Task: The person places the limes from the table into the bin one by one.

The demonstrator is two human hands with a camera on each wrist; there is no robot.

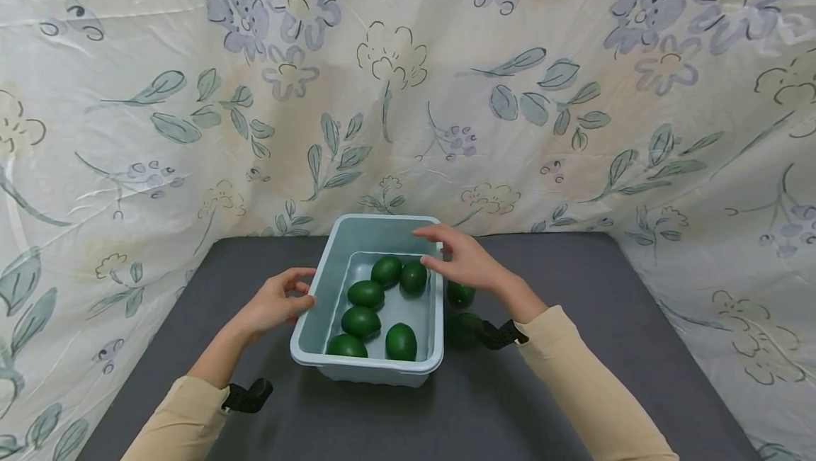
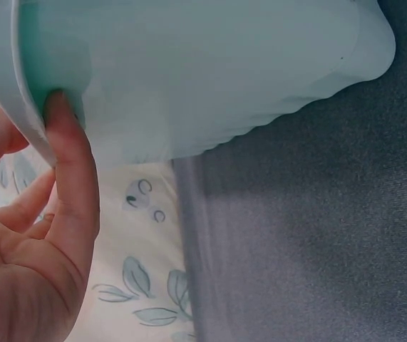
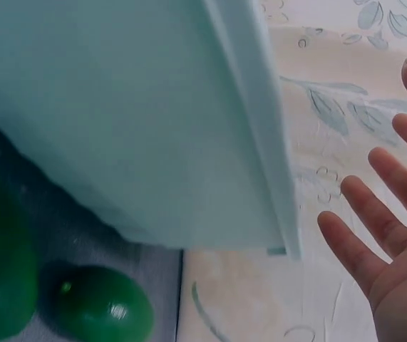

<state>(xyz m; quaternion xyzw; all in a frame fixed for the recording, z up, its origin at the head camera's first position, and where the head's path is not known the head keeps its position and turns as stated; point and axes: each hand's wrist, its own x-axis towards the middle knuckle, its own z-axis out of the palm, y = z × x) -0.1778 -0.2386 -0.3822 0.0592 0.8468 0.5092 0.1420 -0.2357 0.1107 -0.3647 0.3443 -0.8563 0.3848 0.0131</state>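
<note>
A pale blue-green plastic bin [image 1: 382, 372] sits on the grey table, with several glossy dark green oval fruits [image 1: 401, 342] lying inside. My left hand [image 1: 274, 299] is at the bin's left rim; in the left wrist view its thumb and fingers [image 2: 71, 164] pinch that rim, one digit pressed to the wall just below the lip. Over the right rim hovers my right hand [image 1: 464, 257], fingers spread and holding nothing. From the right wrist view, the right hand [image 3: 395, 235] appears beside the bin's rim, palm and fingers extended.
Two more green fruits, one farther back [image 1: 460, 294] and one nearer [image 1: 464, 331], lie on the table right of the bin, below my right forearm. The dark grey tabletop [image 1: 561, 291] ends at a floral cloth [image 1: 408, 128] hanging behind and along the sides.
</note>
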